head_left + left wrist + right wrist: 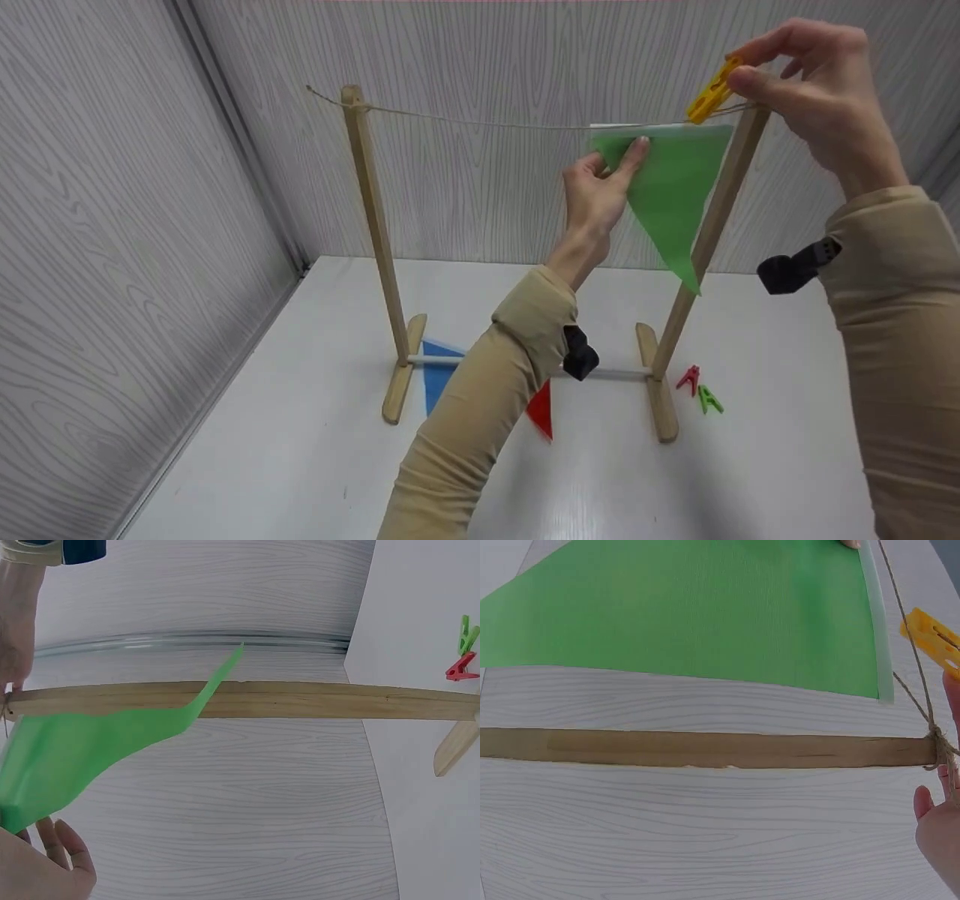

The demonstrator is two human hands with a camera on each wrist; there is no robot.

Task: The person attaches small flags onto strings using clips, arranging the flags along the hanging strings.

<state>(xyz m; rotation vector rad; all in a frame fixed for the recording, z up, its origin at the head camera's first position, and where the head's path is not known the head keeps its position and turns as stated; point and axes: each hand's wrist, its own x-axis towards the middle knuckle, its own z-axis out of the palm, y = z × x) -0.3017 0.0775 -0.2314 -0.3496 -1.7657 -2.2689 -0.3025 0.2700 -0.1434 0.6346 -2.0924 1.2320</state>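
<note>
My left hand (598, 196) pinches a green triangular pennant (679, 180) near its upper left corner, thumb in front. The pennant's pale top edge lies along a thin string (480, 121), and its point hangs down by the right post. Between thumb and fingers, my right hand (832, 97) holds a yellow clothespin (714, 91), its tip at the string above the pennant's upper right part. In the right wrist view, the clothespin (932, 637) overlaps the string close to the knot (937, 746) on the post.
Two wooden posts, left (373, 217) and right (724, 217), stand on wooden feet joined by a white rod (611, 373). A blue pennant (437, 375) and a red pennant (541, 411) lie partly behind my left sleeve. Right of the stand are a red clothespin (689, 379) and a green clothespin (709, 400).
</note>
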